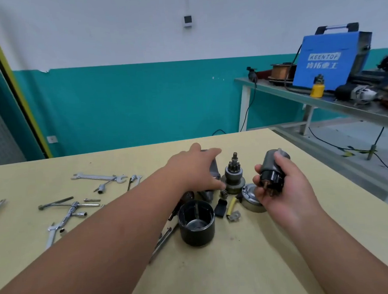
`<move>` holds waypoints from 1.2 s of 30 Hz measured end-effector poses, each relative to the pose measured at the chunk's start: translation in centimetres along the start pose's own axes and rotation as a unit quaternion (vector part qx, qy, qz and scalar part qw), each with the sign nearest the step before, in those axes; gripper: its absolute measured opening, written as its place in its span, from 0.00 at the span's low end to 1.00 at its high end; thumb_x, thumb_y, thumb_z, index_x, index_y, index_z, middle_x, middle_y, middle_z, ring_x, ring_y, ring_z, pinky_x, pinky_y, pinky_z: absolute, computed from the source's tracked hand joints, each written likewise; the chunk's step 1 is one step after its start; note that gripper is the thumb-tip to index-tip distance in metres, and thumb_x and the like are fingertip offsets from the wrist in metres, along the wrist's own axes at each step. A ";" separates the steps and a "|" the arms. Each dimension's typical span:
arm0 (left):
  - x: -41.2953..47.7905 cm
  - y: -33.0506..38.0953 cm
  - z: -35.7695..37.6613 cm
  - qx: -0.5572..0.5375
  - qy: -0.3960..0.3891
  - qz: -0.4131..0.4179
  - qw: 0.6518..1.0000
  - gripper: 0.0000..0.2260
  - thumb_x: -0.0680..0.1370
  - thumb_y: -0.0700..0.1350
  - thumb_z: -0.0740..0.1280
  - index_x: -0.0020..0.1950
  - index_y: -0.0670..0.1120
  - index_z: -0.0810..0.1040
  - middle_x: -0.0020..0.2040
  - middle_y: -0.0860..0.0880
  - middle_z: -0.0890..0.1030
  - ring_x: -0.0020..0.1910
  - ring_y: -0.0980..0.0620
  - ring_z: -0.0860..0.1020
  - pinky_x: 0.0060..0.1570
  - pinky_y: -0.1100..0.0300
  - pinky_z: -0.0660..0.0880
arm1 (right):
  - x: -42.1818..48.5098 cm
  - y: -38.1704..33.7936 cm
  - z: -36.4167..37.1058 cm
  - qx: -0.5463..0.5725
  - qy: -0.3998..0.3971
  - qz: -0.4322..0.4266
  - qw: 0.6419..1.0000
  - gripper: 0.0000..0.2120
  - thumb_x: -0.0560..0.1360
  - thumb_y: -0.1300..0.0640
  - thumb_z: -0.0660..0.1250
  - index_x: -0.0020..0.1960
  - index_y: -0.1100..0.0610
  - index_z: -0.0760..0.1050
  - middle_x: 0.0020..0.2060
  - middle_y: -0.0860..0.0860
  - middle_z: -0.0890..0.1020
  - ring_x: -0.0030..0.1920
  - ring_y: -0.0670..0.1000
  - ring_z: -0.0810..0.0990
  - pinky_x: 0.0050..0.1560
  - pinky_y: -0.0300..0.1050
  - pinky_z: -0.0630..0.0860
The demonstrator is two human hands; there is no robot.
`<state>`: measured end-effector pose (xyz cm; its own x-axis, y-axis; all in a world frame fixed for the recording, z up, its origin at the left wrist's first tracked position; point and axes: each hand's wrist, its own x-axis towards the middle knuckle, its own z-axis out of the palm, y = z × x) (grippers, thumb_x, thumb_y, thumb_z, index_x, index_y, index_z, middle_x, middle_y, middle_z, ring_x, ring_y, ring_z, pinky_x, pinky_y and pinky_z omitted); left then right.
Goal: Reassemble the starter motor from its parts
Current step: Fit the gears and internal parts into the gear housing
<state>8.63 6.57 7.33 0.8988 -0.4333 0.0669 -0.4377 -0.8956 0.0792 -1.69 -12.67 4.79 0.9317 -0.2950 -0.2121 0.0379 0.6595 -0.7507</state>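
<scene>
The solenoid is clasped above the surface by fingers of the right hand, its long axis tilted, terminals toward the camera. The left hand is spread over 1 grey housing (grip unclear).

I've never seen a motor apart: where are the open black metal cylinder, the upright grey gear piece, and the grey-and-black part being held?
open black metal cylinder (197,234): head view, outer wall.
upright grey metal gear piece (232,173): head view, round body.
grey-and-black cylindrical part (271,177): head view, black end.
</scene>
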 end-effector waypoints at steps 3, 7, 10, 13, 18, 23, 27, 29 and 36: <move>0.0 -0.9 1.0 0.001 0.056 0.018 0.998 0.38 0.72 0.66 0.73 0.80 0.67 0.62 0.65 0.50 0.71 0.61 0.43 0.79 0.49 0.52 0.75 | 0.2 -0.8 -0.3 -0.079 -0.011 0.006 0.997 0.12 0.80 0.49 0.72 0.57 0.57 0.78 0.41 0.57 0.84 0.34 0.54 0.80 0.28 0.44 0.76; -1.0 -2.2 0.7 -0.074 0.096 0.019 0.992 0.36 0.72 0.66 0.74 0.78 0.67 0.65 0.58 0.54 0.71 0.58 0.46 0.79 0.53 0.52 0.78 | -0.3 -2.0 -0.8 -0.345 -0.105 -0.033 0.932 0.10 0.76 0.53 0.75 0.56 0.50 0.82 0.45 0.57 0.85 0.36 0.52 0.83 0.35 0.46 0.81; -2.2 -3.4 -0.5 -0.121 0.137 0.021 0.983 0.36 0.72 0.64 0.77 0.78 0.67 0.66 0.58 0.54 0.73 0.57 0.49 0.78 0.56 0.50 0.79 | -1.1 -2.3 -0.9 -0.535 -0.192 -0.052 0.821 0.15 0.69 0.48 0.79 0.53 0.38 0.81 0.43 0.47 0.86 0.37 0.50 0.85 0.38 0.44 0.82; -3.9 -4.5 -2.2 -0.156 0.189 0.033 0.969 0.37 0.72 0.62 0.79 0.77 0.68 0.67 0.57 0.57 0.74 0.56 0.54 0.76 0.56 0.53 0.77 | -1.6 -2.3 -1.0 -0.674 -0.250 -0.066 0.692 0.22 0.65 0.41 0.78 0.56 0.32 0.76 0.46 0.34 0.82 0.41 0.40 0.84 0.35 0.32 0.76; -8.8 -6.3 -4.7 -0.230 0.235 0.045 0.943 0.38 0.69 0.62 0.80 0.77 0.68 0.69 0.63 0.59 0.77 0.59 0.63 0.76 0.57 0.67 0.71 | -1.6 -2.0 -1.5 -0.765 -0.269 -0.096 0.578 0.24 0.68 0.45 0.78 0.58 0.31 0.71 0.51 0.33 0.76 0.50 0.30 0.74 0.41 0.29 0.74; -14.5 -8.0 -4.6 -0.289 0.264 0.007 0.920 0.38 0.70 0.56 0.84 0.74 0.72 0.71 0.63 0.71 0.76 0.58 0.68 0.79 0.53 0.66 0.77 | -1.4 -1.1 -1.3 -0.807 -0.252 -0.118 0.521 0.25 0.66 0.42 0.76 0.57 0.29 0.68 0.54 0.32 0.74 0.51 0.36 0.76 0.52 0.41 0.77; -17.6 -8.9 -3.3 -0.353 0.267 -0.032 0.896 0.38 0.66 0.58 0.84 0.72 0.74 0.72 0.63 0.75 0.75 0.56 0.59 0.84 0.52 0.61 0.82 | -1.7 -0.7 -0.9 -0.822 -0.249 -0.099 0.503 0.25 0.68 0.42 0.77 0.58 0.29 0.68 0.56 0.33 0.74 0.53 0.38 0.76 0.56 0.44 0.78; -18.6 -9.0 -2.6 -0.377 0.273 -0.044 0.884 0.36 0.66 0.59 0.81 0.72 0.75 0.73 0.62 0.78 0.74 0.56 0.61 0.83 0.52 0.64 0.81 | -2.3 -1.1 -0.3 -0.835 -0.239 -0.097 0.486 0.25 0.71 0.40 0.77 0.62 0.31 0.68 0.60 0.35 0.73 0.57 0.40 0.74 0.57 0.40 0.72; -20.6 -7.7 -1.3 -0.423 0.290 -0.067 0.856 0.36 0.67 0.59 0.79 0.73 0.73 0.73 0.63 0.78 0.74 0.61 0.61 0.82 0.59 0.55 0.83 | -11.8 3.8 5.1 -0.522 -0.239 -0.169 0.802 0.28 0.73 0.35 0.71 0.71 0.30 0.66 0.51 0.41 0.82 0.49 0.46 0.86 0.44 0.45 0.83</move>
<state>-6.58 22.50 6.61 0.8862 0.0099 0.4632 -0.4136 -0.4333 0.8007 -10.65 -3.12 7.62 0.9734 0.1277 0.1900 0.2263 -0.4125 -0.8824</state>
